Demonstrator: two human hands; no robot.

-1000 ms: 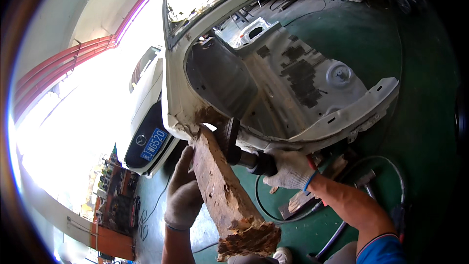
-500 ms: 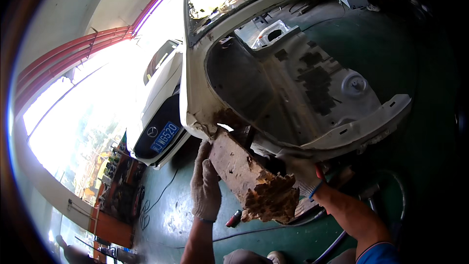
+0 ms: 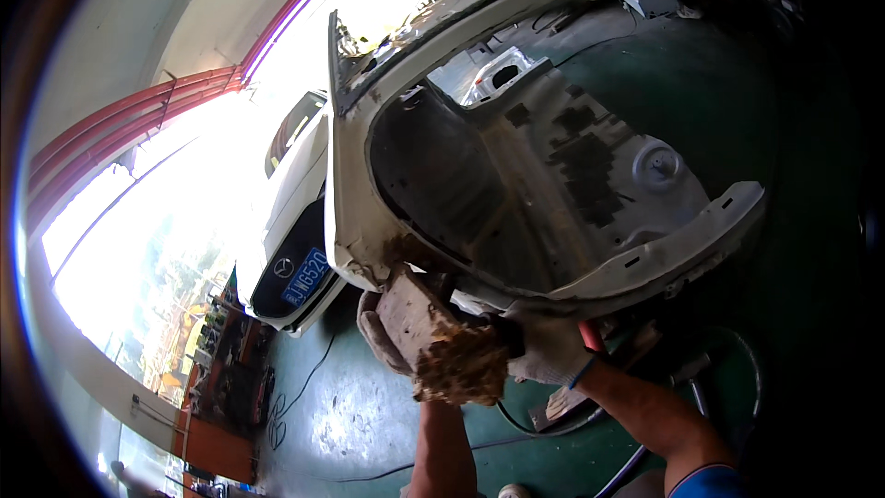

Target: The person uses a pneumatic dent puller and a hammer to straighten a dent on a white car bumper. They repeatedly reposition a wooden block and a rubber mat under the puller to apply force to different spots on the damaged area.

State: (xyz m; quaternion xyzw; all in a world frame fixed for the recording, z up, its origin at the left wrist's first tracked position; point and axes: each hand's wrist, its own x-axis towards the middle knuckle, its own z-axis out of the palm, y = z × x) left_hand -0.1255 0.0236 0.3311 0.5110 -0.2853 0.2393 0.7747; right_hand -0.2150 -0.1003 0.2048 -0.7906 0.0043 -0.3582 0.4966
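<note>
A thick wooden block (image 3: 406,309) with a ragged, splintered brown end is tilted toward me beneath the lower corner of a cream car body panel (image 3: 355,212). Rust marks that corner, and its metal is crumpled. My left hand (image 3: 380,337), in a pale knitted glove, wraps the block's left side. My right hand (image 3: 546,346), gloved too, is closed beside the panel's lower edge, right of the splintered end. Something dark lies at its fingers, but I cannot make it out. Behind that wrist shows a red piece (image 3: 591,336); whether the hand holds it is unclear.
The panel's curved wheel-arch section (image 3: 581,166) spreads across the middle and right. A white car (image 3: 295,212) stands behind it at left. Hoses (image 3: 761,378) and a splintered wood piece (image 3: 558,403) lie on the green floor. A cluttered orange bench (image 3: 217,443) is at far left.
The block has swung so its splintered end is higher and further left. My left hand has shifted round its side, with that forearm moving right. My right hand has moved slightly left; the view shifted too.
</note>
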